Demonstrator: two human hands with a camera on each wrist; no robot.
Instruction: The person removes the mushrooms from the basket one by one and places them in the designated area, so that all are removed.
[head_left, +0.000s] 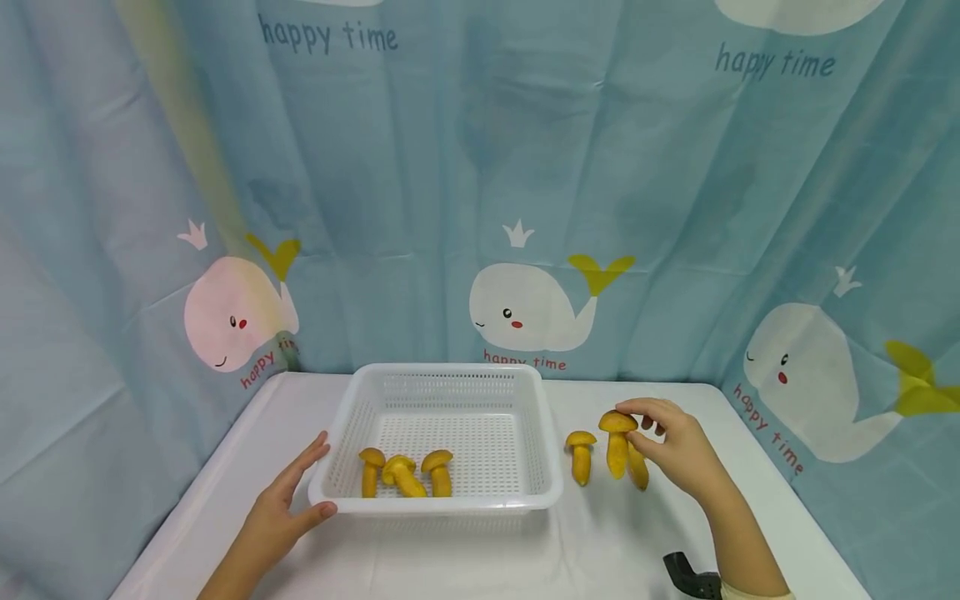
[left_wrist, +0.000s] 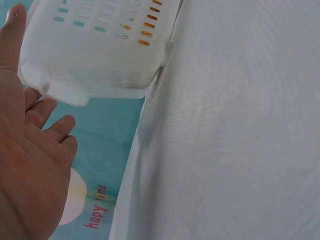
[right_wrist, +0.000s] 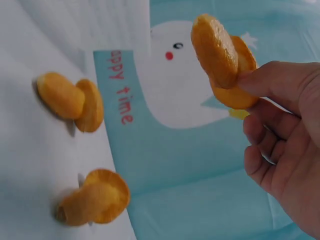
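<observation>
My right hand (head_left: 678, 446) pinches a yellow mushroom (head_left: 617, 446) by its cap between thumb and fingers. In the right wrist view this mushroom (right_wrist: 215, 52) is held up above the table, stem pointing away from the palm. Two more mushrooms lie on the table: one (head_left: 581, 458) left of the held one, another (head_left: 637, 468) partly hidden behind it. My left hand (head_left: 273, 517) is at the front left corner of a white plastic basket (head_left: 435, 503), fingers spread along its side and thumb at the front rim. Three mushrooms (head_left: 402, 477) lie inside, along the basket's front wall.
A white cloth covers the table (head_left: 450, 558). Blue curtains (head_left: 420, 167) with printed whales stand behind it and at both sides. A black curved object (head_left: 690, 577) shows beside the right forearm, near the front edge.
</observation>
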